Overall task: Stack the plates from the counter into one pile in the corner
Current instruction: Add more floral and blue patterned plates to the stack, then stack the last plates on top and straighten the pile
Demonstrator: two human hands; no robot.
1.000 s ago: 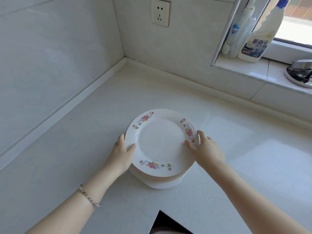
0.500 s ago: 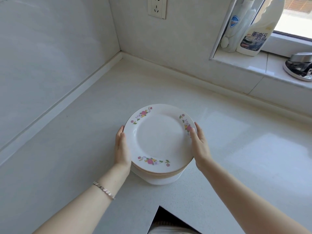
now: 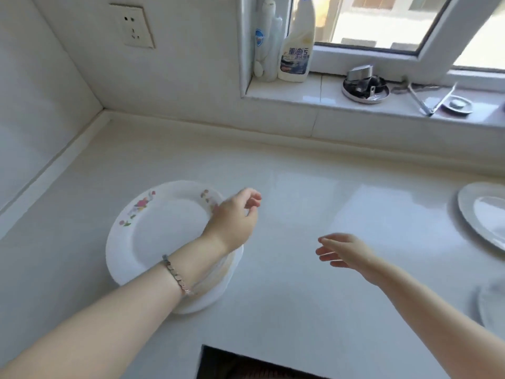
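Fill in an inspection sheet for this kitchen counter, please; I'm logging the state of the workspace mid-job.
Surface: pale glossy counter, bare in the middle; dark cut-out at its near edge.
Job's things: pile of plates with a floral-rimmed plate on top, standing short of the corner; white plate at the right edge and another plate below it, both cut off.
Clutter: on the windowsill, a spray bottle, a second bottle, a round dish of metal parts, a small dish.
Grippers: left hand over the pile's right rim, holding nothing; right hand open, empty, above the counter.
Cables: nothing seen.
Surroundings: tiled walls, wall socket, window.
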